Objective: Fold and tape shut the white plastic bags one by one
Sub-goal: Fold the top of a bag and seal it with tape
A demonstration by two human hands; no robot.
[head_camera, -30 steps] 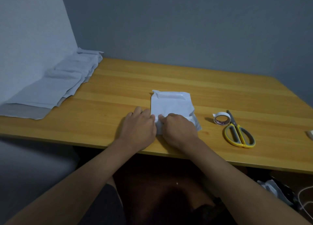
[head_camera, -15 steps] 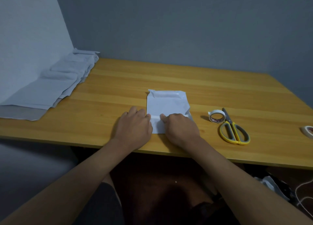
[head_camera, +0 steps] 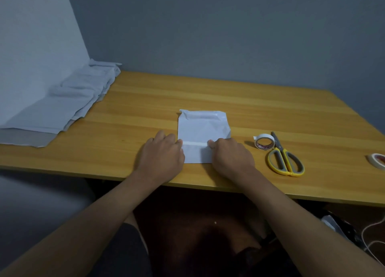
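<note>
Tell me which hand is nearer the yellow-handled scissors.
Right. The right hand rests on the white bag's near right corner, just left of the tape roll and scissors. The left hand sits at the bag's left edge, farther away.

Wooden table (head_camera: 229, 93) beneath the left hand (head_camera: 161, 153) and right hand (head_camera: 231, 158), honey-coloured, grain running side to side, front edge just nearer than the wrists. Beyond both hands, a plain grey-blue wall (head_camera: 229, 31) meeting the table's far edge. Far left of the left hand, a paler wall (head_camera: 31, 47) slanting in to the corner. Dim, even light, soft shadows only. Below the table edge, nearer than the hands, dark reddish-brown floor (head_camera: 198, 214); left of that, a grey mass (head_camera: 41, 203), perhaps a seat.
</note>
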